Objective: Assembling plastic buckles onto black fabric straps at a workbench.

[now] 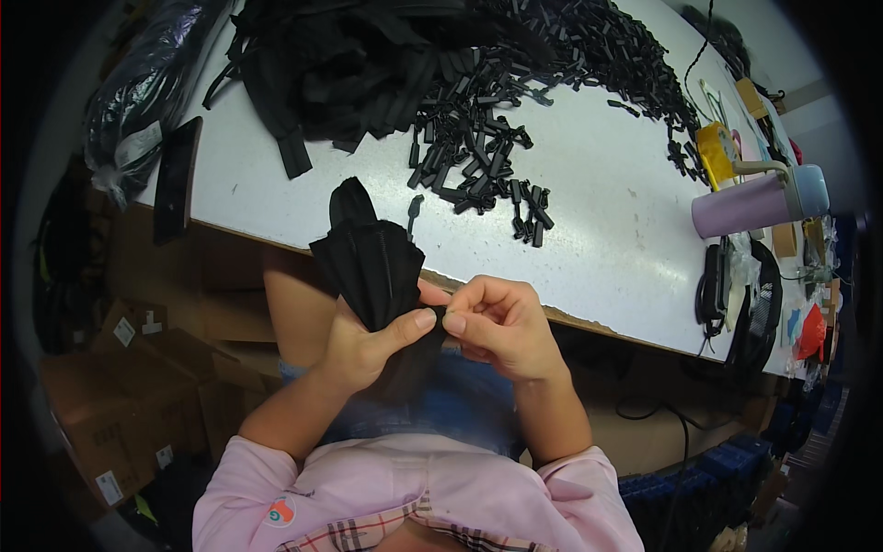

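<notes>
A bundle of black fabric strips (372, 262), fanned and layered like pleats, is clasped in my left hand (363, 345) just off the table's front edge. My left thumb presses on the strips near their lower end. Beside it, my right hand (506, 327) is closed in a pinch on the end of one black strip; whether a small part sits between those fingertips is hidden. A single small black pull-like plastic piece (415, 216) lies by the bundle. Farther off, small black plastic pieces (483, 166) are heaped on the white table (607, 212).
A large heap of black strips (331, 74) covers the back left. Along the left edge are a dark flat slab (177, 179) and a plastic-wrapped bundle (152, 83). A purple tumbler (740, 212) and yellow tape (716, 152) stand right. Cardboard boxes (129, 405) sit below left.
</notes>
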Demonstrator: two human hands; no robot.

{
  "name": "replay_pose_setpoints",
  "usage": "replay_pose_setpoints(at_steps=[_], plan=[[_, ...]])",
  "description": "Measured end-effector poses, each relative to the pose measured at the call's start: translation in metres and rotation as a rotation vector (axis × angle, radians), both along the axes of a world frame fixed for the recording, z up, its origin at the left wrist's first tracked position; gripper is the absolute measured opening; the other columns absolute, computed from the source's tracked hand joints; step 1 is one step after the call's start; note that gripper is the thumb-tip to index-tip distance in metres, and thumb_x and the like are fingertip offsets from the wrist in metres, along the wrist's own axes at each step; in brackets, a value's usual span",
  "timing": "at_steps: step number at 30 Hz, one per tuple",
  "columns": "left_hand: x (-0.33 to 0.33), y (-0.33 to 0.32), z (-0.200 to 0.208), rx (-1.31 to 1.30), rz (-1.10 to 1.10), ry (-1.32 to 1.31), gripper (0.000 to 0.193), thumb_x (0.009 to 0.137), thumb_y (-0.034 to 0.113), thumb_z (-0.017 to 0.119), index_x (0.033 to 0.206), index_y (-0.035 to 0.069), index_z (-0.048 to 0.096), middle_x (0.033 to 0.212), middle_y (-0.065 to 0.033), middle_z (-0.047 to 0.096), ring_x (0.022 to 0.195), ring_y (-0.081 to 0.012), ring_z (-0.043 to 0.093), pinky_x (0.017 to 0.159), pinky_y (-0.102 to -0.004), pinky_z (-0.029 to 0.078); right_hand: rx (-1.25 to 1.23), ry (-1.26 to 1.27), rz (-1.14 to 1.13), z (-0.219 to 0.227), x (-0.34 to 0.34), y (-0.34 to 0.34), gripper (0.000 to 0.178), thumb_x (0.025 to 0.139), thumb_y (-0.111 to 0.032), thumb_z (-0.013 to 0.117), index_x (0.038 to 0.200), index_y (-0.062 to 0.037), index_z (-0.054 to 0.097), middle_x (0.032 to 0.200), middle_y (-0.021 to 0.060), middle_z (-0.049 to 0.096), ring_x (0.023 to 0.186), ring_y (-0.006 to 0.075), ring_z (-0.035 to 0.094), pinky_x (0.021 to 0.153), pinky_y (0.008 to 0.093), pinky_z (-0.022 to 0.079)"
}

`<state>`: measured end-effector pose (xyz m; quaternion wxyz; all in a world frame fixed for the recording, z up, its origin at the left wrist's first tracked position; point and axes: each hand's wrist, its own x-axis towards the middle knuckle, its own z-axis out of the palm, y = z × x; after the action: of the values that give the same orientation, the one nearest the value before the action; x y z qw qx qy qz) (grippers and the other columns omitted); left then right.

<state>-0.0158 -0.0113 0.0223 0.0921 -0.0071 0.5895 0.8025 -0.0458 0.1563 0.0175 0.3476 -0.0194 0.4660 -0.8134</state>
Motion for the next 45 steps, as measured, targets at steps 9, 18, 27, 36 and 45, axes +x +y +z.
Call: replay_pose_setpoints(at_steps=[9, 18, 27, 36, 45], plan=[[0.001, 0.009, 0.000, -0.013, 0.100, -0.044, 0.019, 0.077, 0.011, 0.058, 0.092, 0.000, 0.057, 0.075, -0.0020, 0.055, 0.057, -0.0039, 0.048, 0.044, -0.0162, 0.038, 0.493, 0.803, -0.366, -0.009, 0.019, -0.016, 0.004, 0.078, -0.003, 0.056, 0.080, 0.0005, 0.054, 0.068, -0.0012, 0.051, 0.050, 0.0015, 0.043, 0.044, 0.0151, 0.033], [0.001, 0.007, 0.004, -0.018, 0.074, -0.051, 0.019, 0.075, 0.011, 0.058, 0.091, 0.000, 0.056, 0.075, -0.0022, 0.055, 0.056, -0.0042, 0.048, 0.045, -0.0161, 0.037, -0.067, -0.011, -0.224, -0.002, 0.017, -0.014, 0.008, 0.078, -0.003, 0.056, 0.083, 0.0001, 0.050, 0.063, -0.0008, 0.047, 0.046, 0.0018, 0.037, 0.038, 0.0157, 0.029], [0.001, 0.006, 0.002, -0.026, 0.043, -0.057, 0.020, 0.077, 0.014, 0.059, 0.091, 0.000, 0.057, 0.074, -0.0013, 0.056, 0.055, -0.0038, 0.048, 0.043, -0.0161, 0.037, -0.047, -0.061, -0.067, 0.006, 0.003, -0.005, 0.006, 0.078, -0.003, 0.055, 0.076, -0.0010, 0.049, 0.061, -0.0016, 0.047, 0.044, 0.0007, 0.035, 0.036, 0.0155, 0.027], [0.004, 0.011, 0.002, -0.025, 0.121, 0.047, 0.018, 0.078, 0.007, 0.055, 0.095, 0.001, 0.054, 0.078, -0.0023, 0.056, 0.059, -0.0037, 0.048, 0.048, -0.0163, 0.038, 0.167, 0.386, -0.240, -0.002, 0.016, -0.017, 0.005, 0.080, -0.003, 0.053, 0.078, 0.0010, 0.051, 0.063, -0.0015, 0.047, 0.053, 0.0004, 0.041, 0.046, 0.0143, 0.032], [-0.001, 0.002, 0.009, -0.156, -0.065, 0.188, 0.020, 0.080, 0.002, 0.052, 0.100, -0.001, 0.051, 0.093, -0.0069, 0.054, 0.081, -0.0085, 0.051, 0.070, -0.0214, 0.043, 0.098, 0.458, -0.151, -0.009, 0.010, -0.011, 0.004, 0.080, -0.003, 0.052, 0.077, 0.0006, 0.051, 0.064, -0.0013, 0.047, 0.053, 0.0021, 0.041, 0.047, 0.0161, 0.033]])
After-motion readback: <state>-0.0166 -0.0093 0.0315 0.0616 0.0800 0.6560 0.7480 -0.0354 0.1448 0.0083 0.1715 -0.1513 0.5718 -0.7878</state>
